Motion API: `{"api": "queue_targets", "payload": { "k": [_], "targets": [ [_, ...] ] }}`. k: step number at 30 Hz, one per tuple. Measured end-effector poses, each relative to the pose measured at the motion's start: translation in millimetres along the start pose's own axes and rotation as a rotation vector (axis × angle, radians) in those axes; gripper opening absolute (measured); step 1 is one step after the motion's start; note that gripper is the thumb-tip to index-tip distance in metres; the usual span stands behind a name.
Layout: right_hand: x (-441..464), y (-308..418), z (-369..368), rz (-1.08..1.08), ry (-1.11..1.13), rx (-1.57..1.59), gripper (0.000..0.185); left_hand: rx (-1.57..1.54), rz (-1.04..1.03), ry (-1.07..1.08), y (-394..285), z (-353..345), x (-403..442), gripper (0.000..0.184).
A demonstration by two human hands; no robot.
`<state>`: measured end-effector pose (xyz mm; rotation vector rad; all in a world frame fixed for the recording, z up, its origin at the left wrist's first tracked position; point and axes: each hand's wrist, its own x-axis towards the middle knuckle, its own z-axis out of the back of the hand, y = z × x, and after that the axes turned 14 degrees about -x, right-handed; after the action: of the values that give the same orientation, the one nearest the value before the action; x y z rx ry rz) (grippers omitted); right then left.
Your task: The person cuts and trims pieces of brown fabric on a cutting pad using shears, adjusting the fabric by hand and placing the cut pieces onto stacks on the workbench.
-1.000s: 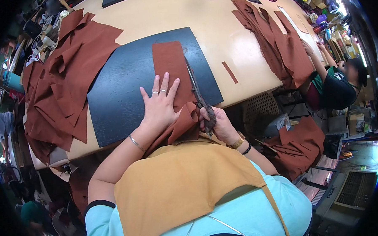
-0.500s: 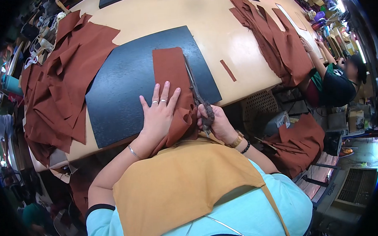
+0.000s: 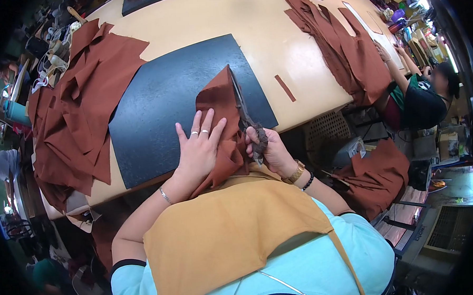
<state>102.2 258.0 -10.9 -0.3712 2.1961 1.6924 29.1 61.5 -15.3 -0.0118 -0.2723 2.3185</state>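
Observation:
My left hand (image 3: 198, 152) lies with fingers spread on a rust-brown piece of fabric (image 3: 218, 98), pressing it on the black mat (image 3: 145, 109). The fabric's far end is folded over to a point, and its near part bunches up towards my body. In my right hand (image 3: 272, 154) is a pair of scissors (image 3: 241, 102), fingers closed round its dark wrapped handles. The long blades point away from me along the fabric's right edge. Whether the blades are parted is hard to make out.
A heap of brown fabric (image 3: 81, 101) covers the table's left side. More brown pieces (image 3: 337, 48) lie at the right, near a co-worker (image 3: 422, 100). A thin brown strip (image 3: 285, 88) rests beside the mat. Brown cloth (image 3: 375, 178) hangs below the table at my right.
The fabric's far end lay flat as a rectangle; now its far left corner is folded over towards me. My left hand has slid slightly nearer to me. The scissors have hardly moved.

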Motion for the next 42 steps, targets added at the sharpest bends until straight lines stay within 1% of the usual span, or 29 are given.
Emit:
{"api": "queue_targets", "payload": {
  "k": [2,3,6,7,10,11,14,16,17,18,20,22,23,24,28,32,33,37,42],
  "targets": [
    [1,-2,-3,0.015,-0.012,0.016,0.030,-0.241,-0.002,-0.094,-3,7,15,0.047],
    [1,-3,-5,0.024,-0.018,0.032,0.030,-0.272,0.003,-0.193,-2,2,28,0.046],
    [0,-9,-10,0.032,-0.032,0.076,0.029,-0.261,0.163,-0.193,4,-9,61,0.049],
    [1,-11,-10,0.033,-0.038,0.090,0.028,-0.259,0.184,-0.183,8,-14,70,0.061],
    [4,-10,-8,0.132,-0.195,0.169,0.026,-0.159,0.158,-0.320,16,-29,79,0.068],
    [4,-8,-3,0.158,-0.220,0.219,0.025,-0.165,0.226,-0.144,19,-32,80,0.077],
    [-3,4,24,0.147,-0.222,0.174,0.035,-0.126,0.189,-0.166,21,-30,75,0.070],
    [-11,8,50,0.088,-0.116,0.097,0.041,-0.146,0.189,-0.051,25,-21,72,0.062],
    [-17,10,65,0.016,-0.065,0.046,0.044,-0.155,0.189,0.008,29,-15,70,0.058],
    [-25,18,77,0.005,0.034,-0.046,0.043,-0.168,0.142,0.032,34,-10,67,0.055],
    [-37,31,95,-0.049,0.152,-0.165,0.044,-0.194,0.048,0.086,49,-2,56,0.052],
    [-45,39,110,-0.088,0.224,-0.330,0.044,-0.189,-0.037,0.144,61,7,46,0.054],
    [-48,49,113,-0.074,0.273,-0.459,0.044,-0.182,-0.073,0.178,65,12,41,0.055],
    [-47,50,117,-0.132,0.304,-0.419,0.044,-0.176,-0.108,0.215,68,15,35,0.056],
    [-31,57,119,-0.124,0.396,-0.495,0.042,-0.112,-0.237,0.290,69,24,21,0.055],
    [-14,63,117,-0.168,0.432,-0.538,0.035,-0.105,-0.252,0.252,69,22,18,0.055],
    [-14,67,110,-0.177,0.396,-0.494,0.030,-0.111,-0.248,0.252,69,22,18,0.055],
    [-12,73,108,-0.200,0.431,-0.570,0.029,-0.121,-0.242,0.249,69,22,18,0.056],
    [-15,72,104,-0.202,0.389,-0.626,0.028,-0.124,-0.238,0.256,68,23,19,0.058]
  ]
}}
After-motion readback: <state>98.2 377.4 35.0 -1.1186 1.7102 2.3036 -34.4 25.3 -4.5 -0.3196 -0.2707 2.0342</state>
